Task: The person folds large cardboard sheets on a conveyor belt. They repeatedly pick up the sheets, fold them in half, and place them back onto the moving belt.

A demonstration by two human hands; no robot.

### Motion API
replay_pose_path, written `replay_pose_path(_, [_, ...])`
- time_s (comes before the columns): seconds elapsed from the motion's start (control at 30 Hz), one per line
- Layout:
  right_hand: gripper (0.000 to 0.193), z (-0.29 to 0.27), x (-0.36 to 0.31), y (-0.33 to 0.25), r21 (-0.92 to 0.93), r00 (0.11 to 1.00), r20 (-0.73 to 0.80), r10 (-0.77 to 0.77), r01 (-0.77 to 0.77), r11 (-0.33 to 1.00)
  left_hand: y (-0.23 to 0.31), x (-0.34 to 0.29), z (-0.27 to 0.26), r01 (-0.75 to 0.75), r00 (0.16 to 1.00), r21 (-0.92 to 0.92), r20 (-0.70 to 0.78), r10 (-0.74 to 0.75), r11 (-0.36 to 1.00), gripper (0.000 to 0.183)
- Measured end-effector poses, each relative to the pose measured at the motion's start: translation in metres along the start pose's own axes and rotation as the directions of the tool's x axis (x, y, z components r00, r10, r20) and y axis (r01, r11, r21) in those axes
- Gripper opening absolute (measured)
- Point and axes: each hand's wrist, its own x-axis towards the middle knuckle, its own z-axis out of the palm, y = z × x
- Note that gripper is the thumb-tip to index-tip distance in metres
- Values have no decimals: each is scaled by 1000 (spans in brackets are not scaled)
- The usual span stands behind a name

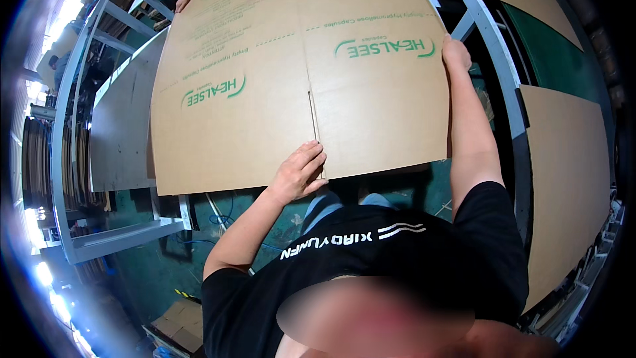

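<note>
A large flat sheet of brown cardboard (232, 139) with green print lies before me, with a crease down its middle and a narrow slot (313, 114) running in from its near edge. My left hand (299, 171) rests on the sheet beside this slot, fingers stretched out together and thumb near the edge. At the far right, my right hand (456, 54) is closed round the sheet's right edge; the fingertips are partly hidden. Across from me, another person's hand (183, 2) touches the sheet's far left edge.
Grey metal frames (63, 146) stand on the left and right. More brown cardboard sheets (566, 159) lie on the right. Upright stacked cardboard (56, 159) is at the far left. A blue cable (222, 215) and a cardboard box (179, 323) are on the green floor.
</note>
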Motion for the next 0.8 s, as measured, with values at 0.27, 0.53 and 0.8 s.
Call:
replay_pose_path(0.27, [51,6,-3,14,61,977,14,-211,210,976,1,-8,4,-16,1000,100,-2,16,995,58])
replay_pose_path(0.53, [42,-29,-45,73,-39,953,42,-299,300,953,4,-3,10,-21,997,128,72,12,992,60])
replay_pose_path(0.8, [23,-109,-55,333,275,857,-506,-95,265,924,26,-5,12,36,992,184,111,-57,982,61])
